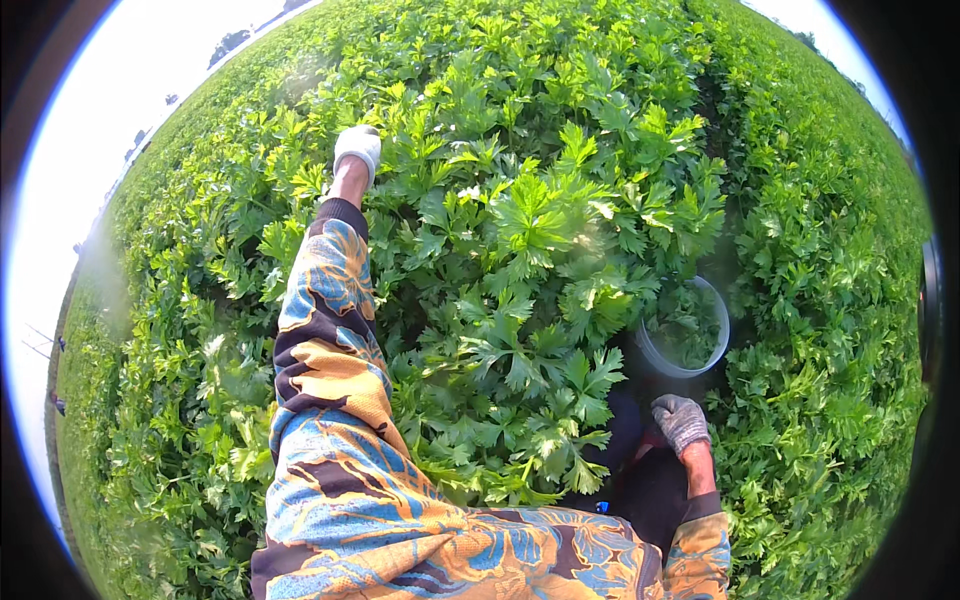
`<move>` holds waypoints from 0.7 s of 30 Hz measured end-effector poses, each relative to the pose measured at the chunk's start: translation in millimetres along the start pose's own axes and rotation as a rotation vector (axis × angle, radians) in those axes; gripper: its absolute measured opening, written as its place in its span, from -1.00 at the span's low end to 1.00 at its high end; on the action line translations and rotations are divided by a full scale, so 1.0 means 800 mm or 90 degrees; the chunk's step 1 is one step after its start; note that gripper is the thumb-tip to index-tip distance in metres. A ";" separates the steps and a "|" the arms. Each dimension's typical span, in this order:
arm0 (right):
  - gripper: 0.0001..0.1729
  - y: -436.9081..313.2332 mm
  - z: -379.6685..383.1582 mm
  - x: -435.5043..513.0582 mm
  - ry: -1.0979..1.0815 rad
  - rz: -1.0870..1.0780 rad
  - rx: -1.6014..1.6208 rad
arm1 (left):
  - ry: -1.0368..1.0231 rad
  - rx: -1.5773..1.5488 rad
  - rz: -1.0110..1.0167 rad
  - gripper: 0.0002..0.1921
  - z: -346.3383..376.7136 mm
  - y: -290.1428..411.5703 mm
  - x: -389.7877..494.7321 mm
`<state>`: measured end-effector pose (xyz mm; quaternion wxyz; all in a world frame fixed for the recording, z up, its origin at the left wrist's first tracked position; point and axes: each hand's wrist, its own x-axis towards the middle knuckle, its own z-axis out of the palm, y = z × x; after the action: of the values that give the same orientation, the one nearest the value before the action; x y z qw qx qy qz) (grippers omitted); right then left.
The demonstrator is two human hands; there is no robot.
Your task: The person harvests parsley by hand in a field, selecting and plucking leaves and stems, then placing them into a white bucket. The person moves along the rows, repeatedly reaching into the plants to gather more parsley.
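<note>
My left hand (358, 150), in a white glove, stretches far forward over leafy celery-like plants (525, 225). Its fingertips point away and are partly lost among the leaves, so I cannot see whether they grip anything. Low on the right, my right hand (681, 424) wears a grey knit glove and has its fingers curled, close to my dark-clothed leg (652, 487). A bit of red shows beside that hand, too obscured to name. Just beyond it is a translucent round bucket (682, 371), with green leaves seen within its rim.
Dense foliage spreads on every side. A dark, narrow furrow (712, 112) runs away ahead on the right, and another planted strip (817, 300) lies beyond it. Leaves crowd around the bucket's far side. Distant trees (229, 45) stand at the field's edge.
</note>
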<state>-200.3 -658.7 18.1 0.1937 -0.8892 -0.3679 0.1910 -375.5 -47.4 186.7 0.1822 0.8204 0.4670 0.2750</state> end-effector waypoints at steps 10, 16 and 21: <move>-0.68 -0.266 -0.119 0.256 0.283 -0.547 0.038 | -0.060 -0.034 0.250 -0.68 0.103 0.017 -0.146; -0.63 -0.418 -0.067 0.322 0.052 -0.595 0.301 | 0.056 -0.022 0.279 -0.66 0.130 0.004 -0.173; -0.48 -0.427 -0.020 0.298 -0.108 -0.717 0.099 | 0.069 -0.445 0.171 -0.64 0.147 -0.029 -0.178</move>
<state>-234.3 -265.2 150.3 0.3001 -0.5209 -0.7839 0.1552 -376.8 -164.5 41.9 0.3887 0.7471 0.2418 0.4820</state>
